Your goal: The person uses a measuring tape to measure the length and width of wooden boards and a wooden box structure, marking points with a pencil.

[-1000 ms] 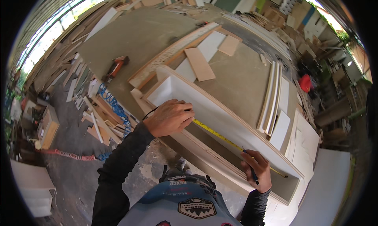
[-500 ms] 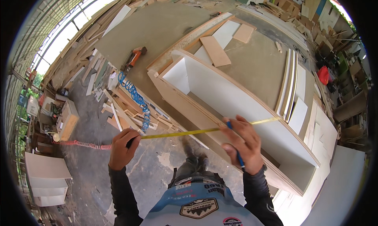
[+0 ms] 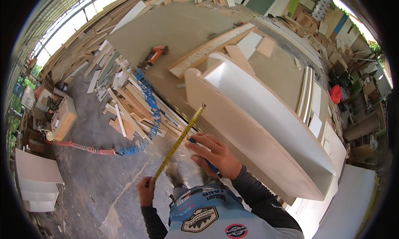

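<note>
My left hand (image 3: 145,192) is closed around a tape measure whose case is hidden in the fingers. Its yellow blade (image 3: 176,147) slants up and away to the right, and the hooked tip hangs free just left of the long wooden box. My right hand (image 3: 220,156) grips a slim blue pencil (image 3: 213,167), with its fingertips close beside the blade. To the right, the box (image 3: 249,131) shows a pale wooden outer side and a white inside, and it lies at a slant on the brown work surface.
An orange-and-black nail gun (image 3: 154,56) lies on the brown surface (image 3: 174,24), joined to a coiled blue hose (image 3: 151,101). Wood offcuts (image 3: 129,110) are heaped on the floor at left. Long strips (image 3: 305,91) and loose boards (image 3: 239,58) lie beyond the box.
The tape blade has come off the box's far edge and swung to the left, and less of it is out. Both hands have moved nearer my body, the right one leftward away from the box.
</note>
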Demonstrator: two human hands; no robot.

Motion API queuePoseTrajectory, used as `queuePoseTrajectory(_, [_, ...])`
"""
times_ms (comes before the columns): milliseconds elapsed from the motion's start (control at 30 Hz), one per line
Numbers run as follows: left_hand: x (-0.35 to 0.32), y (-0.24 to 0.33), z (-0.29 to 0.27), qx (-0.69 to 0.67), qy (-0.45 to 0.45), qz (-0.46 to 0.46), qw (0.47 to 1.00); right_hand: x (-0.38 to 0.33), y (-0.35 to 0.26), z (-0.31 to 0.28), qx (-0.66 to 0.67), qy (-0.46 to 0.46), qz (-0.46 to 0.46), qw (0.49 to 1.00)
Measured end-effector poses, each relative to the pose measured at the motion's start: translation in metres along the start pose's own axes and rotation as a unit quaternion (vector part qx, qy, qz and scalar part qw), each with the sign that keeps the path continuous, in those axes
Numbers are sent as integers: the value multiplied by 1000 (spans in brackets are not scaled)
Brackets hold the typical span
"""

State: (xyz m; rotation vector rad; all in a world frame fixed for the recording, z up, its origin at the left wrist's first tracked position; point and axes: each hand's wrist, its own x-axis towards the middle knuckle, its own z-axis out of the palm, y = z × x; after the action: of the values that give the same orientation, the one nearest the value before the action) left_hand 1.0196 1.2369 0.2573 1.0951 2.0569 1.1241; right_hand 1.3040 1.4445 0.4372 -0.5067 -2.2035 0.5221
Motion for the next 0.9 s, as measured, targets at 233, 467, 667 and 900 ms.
queuePoseTrajectory(233, [4, -86, -17, -53, -36, -45, 997, 36, -30, 99, 38, -110, 23, 993])
queuePoseTrajectory(467, [27, -136, -67, -4, -60, -33, 998, 54, -46, 175, 59, -215, 30, 974])
queuePoseTrajectory(667, [58, -194, -96, 35, -71, -78, 994, 77, -44, 172, 38, -180, 83, 979])
queuePoseTrajectory(900, [101, -194, -87, 24, -83, -57, 995, 93, -1, 183, 6, -147, 80, 986])
